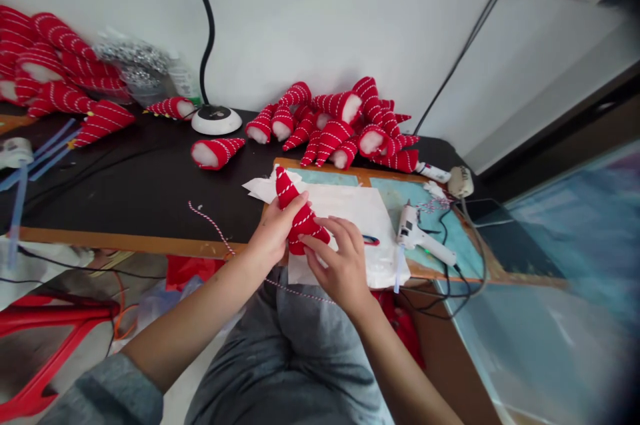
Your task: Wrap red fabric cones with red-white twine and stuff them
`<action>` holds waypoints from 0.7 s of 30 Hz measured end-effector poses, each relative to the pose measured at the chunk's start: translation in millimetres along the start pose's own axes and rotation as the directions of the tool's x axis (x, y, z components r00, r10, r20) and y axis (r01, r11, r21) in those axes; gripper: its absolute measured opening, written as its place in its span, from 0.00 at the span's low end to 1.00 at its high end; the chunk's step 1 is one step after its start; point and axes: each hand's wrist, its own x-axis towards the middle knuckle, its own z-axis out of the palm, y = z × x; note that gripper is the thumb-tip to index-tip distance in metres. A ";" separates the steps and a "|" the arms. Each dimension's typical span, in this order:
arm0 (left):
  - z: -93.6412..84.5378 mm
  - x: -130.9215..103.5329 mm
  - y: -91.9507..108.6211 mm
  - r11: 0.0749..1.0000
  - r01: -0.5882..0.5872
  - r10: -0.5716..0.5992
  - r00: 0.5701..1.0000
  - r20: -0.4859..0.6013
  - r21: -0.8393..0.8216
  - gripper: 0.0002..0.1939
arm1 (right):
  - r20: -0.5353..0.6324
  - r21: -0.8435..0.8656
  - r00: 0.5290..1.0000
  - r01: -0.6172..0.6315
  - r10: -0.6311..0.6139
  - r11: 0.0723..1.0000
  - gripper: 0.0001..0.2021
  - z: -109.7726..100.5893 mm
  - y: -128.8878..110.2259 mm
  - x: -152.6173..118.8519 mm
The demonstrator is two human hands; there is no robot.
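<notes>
Container, looks clear plastic, just left of the lamp, silver tinsel heaped in and over it; can't tell how deep. One white-and-green container between it and the lamp, contents not readable. Plastic bag, one, below table level, left of and nearer the person than the lamp; contents unclear.

Held cone: one, red with white stitched stripes, nearer the person than the lamp and to its right, tilted, narrow end up and away. Left hand closed round its side, thumb across the front. Right hand half curled, fingertips on the wide end; can't tell if it pinches.

Counts, other red cones: one loose cone right in front of the lamp, white stuffing showing at its open end; one small cone just left of the lamp's base; one yellow-tipped cone farther left. Right pile, right of the lamp, over ten, overlapping, exact count not possible. Left pile, far left of the lamp, several, cut by the frame.

White glue gun: one, far right of the lamp, nearer the person, translucent stick in its nose. White paper, right of the lamp, nearer the person, under the held cone. Red-and-white cord on the black table, nearer the person than the lamp; another stretch crosses the lap, can't tell if same piece.
</notes>
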 end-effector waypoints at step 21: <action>-23.9 41.4 -17.2 0.978 -0.084 0.016 0.940 0.340 0.189 0.27 | 0.209 0.194 0.956 -0.249 0.208 0.949 0.07 -9.6 48.0 -8.2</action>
